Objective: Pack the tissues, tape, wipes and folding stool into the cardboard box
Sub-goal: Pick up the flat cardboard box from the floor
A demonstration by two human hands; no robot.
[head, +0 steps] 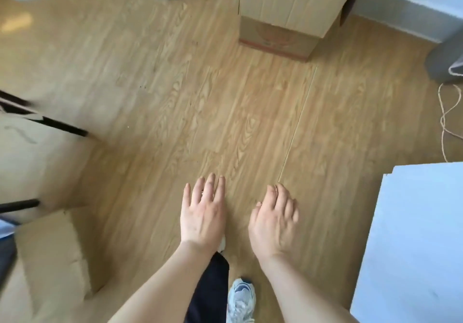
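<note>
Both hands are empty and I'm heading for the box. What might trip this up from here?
1. The left hand and right hand carry nothing, and no tissues, tape, wipes or stool are in view; they may need finding first.
2. The cord looping on the floor right of the path is a likely snag.
3. The cardboard box already holds dark items, so space may be tight.

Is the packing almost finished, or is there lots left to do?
Hard to say. The cardboard box stands open on the floor ahead, with something dark poking out the top, too cut off to identify. Both hands are empty: left hand and right hand hover open. No tissues, tape, wipes or stool are in view, so fetching them may remain.
</note>
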